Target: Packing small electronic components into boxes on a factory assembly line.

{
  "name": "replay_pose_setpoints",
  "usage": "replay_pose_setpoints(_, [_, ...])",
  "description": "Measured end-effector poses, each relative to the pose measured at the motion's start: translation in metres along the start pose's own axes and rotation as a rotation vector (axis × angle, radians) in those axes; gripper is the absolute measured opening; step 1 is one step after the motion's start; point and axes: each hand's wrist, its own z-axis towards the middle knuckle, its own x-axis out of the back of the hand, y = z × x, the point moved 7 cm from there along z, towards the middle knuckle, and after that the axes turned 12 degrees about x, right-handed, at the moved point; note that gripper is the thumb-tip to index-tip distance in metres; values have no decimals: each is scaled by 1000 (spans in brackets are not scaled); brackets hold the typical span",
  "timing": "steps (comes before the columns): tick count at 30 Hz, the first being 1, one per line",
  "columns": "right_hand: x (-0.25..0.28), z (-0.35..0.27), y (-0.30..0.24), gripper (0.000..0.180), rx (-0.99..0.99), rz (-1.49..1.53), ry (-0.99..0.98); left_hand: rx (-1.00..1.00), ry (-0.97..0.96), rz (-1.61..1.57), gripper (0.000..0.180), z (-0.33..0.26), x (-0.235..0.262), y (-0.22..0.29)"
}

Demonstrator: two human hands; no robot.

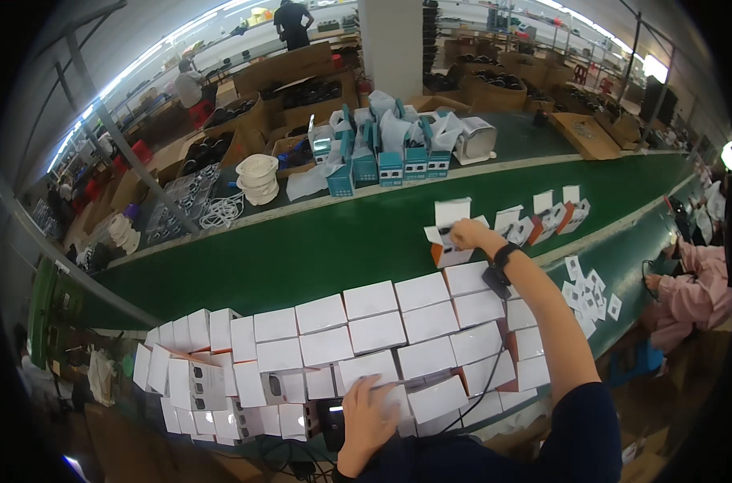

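My right hand (467, 233) reaches forward to an open white-and-orange box (452, 211) on the green conveyor belt. Its fingers are curled at the box's opening, beside something dark; what they grip is hidden. The box's lid flap stands up at the back. Close to my body, my left hand (370, 414) rests with fingers stretched out over the closed white boxes (368, 369). These boxes lie in stacked rows along the near side of the belt. A dark band and a black device sit on my right wrist.
Several open boxes (548, 219) stand on the belt to the right. Teal boxes (391, 167) with white wrapping stand beyond it. Small printed cards (585, 291) lie at right, near a person in a pink sleeve (692, 286). A black cable (486, 385) crosses the stacked boxes.
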Motion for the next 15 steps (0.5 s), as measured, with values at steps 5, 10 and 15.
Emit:
replay_pose_setpoints(5, [-43,-23,-4,30,-62,543,-394,39,-19,46,39,4,2,-2])
replay_pose_setpoints(10, [3,-12,-64,54,36,709,-261,23,-24,-27,40,-7,13,-20])
replay_pose_setpoints(15, [-24,-55,-18,50,-132,854,-420,79,249,-76,51,-3,59,-33])
